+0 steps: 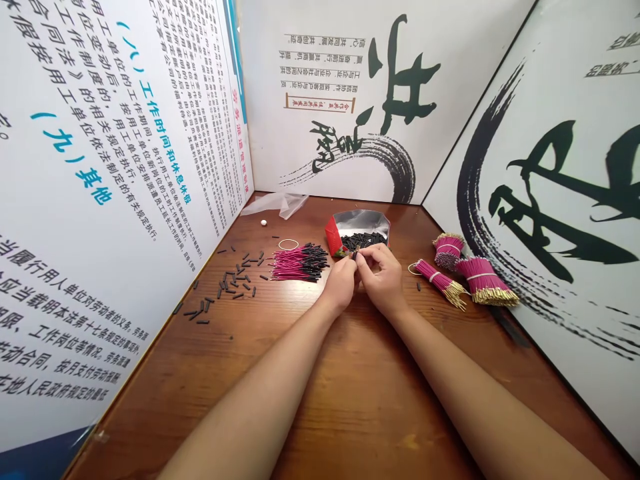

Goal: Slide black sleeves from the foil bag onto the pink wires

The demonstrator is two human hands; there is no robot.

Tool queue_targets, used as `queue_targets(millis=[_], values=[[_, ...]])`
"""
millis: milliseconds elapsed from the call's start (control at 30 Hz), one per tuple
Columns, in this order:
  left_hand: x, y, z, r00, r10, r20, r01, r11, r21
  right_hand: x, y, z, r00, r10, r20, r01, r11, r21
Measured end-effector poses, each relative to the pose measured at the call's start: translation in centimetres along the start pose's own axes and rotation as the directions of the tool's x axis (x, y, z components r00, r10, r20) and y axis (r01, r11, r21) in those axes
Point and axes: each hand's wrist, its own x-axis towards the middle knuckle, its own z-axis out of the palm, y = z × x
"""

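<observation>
Above the desk (pixel 370 393), the left hand (pixel 342 283) and the right hand (pixel 383 273) meet, their grip pinching a small dark piece (pixel 354 255), mostly hidden, just before the open box (pixel 332 236) holding black tubes (pixel 367 239).

The brown wooden table (pixel 350 373) bears loose black tubes (pixel 231 281), magenta wire bundles (pixel 484 275), a red-sided container (pixel 333 235) and plastic film (pixel 289 205).

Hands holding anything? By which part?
Left hand and right hand meet, apparently pinching a small dark piece; the fingers hide too much to tell what it is or where it's held.
</observation>
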Motion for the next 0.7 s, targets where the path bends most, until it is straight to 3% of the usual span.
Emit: queue_targets(millis=[267,500,700], values=[[0.60,-0.36,-0.38,1.000,-0.010,-0.009,0.009,0.999,-0.037,-0.13,-0.40,0.20,1.000,-0.005,-0.029,0.005,1.000,0.002],[0.79,-0.40,-0.56,1.000,0.018,0.006,-0.018,0.999,-0.037,-0.49,0.15,0.45,0.991,0.133,-0.011,-0.130,0.983,0.131],[0.92,-0.35,-0.96,0.998,-0.005,0.062,0.012,0.995,-0.099,-0.42,0.59,0.47,0.997,0.064,-0.033,-0.063,0.997,0.050]])
